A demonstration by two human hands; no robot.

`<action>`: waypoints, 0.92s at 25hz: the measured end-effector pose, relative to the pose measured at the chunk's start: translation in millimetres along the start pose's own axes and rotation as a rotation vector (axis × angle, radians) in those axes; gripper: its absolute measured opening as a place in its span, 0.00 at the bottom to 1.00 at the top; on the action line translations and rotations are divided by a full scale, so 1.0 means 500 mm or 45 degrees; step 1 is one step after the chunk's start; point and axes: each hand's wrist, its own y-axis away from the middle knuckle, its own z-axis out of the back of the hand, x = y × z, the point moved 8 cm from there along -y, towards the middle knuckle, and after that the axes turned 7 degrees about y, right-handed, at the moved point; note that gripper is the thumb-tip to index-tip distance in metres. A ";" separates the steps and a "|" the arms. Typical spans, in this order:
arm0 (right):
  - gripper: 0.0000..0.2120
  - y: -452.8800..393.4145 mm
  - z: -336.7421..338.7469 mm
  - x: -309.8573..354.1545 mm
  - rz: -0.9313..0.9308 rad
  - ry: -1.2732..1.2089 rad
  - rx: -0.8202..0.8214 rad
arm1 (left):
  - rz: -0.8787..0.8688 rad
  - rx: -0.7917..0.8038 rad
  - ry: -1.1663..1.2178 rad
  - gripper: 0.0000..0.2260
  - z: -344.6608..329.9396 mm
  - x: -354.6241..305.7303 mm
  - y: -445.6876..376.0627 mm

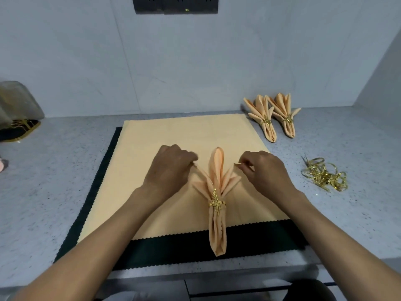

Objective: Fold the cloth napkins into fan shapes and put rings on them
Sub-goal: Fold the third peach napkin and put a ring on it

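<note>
Both hands (217, 168) on ringed napkin (217, 205); no legible writing.

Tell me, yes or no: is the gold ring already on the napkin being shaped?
Yes, a gold ring circles the middle of the folded napkin between both hands.

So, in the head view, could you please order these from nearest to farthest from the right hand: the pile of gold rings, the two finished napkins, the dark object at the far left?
From the right hand:
1. Pile of gold rings, on the counter just to its right.
2. Two finished napkins, farther back on the right, near the wall.
3. Dark object, across the counter at the far left.
</note>
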 end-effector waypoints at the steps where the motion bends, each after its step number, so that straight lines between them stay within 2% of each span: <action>1: 0.04 0.026 0.001 -0.022 -0.064 -0.020 -0.013 | 0.064 -0.016 0.046 0.06 0.004 0.020 0.031; 4: 0.03 0.077 -0.007 -0.063 -0.327 -0.155 -0.009 | 0.339 -0.005 0.220 0.07 -0.011 0.061 0.109; 7: 0.12 0.111 0.007 -0.041 -0.629 -0.265 -0.109 | 0.696 -0.042 0.357 0.18 -0.031 0.074 0.149; 8: 0.13 0.118 0.013 -0.017 -0.674 -0.273 -0.099 | 0.736 -0.074 0.370 0.17 -0.033 0.071 0.153; 11: 0.27 0.134 -0.018 0.075 -0.635 -0.223 0.315 | 0.625 0.016 0.302 0.03 -0.051 0.037 0.153; 13: 0.30 0.137 -0.034 0.119 -0.592 -0.177 0.463 | 0.457 0.109 0.269 0.06 -0.071 0.010 0.150; 16: 0.26 0.129 -0.039 0.142 -0.577 -0.161 0.448 | 0.221 0.274 0.286 0.15 -0.108 -0.031 0.129; 19: 0.22 0.131 -0.039 0.137 -0.590 -0.193 0.408 | 0.248 0.313 0.370 0.21 -0.115 -0.048 0.116; 23: 0.22 0.143 -0.027 0.088 -0.687 -0.353 0.291 | 0.258 0.304 0.388 0.24 -0.114 -0.064 0.109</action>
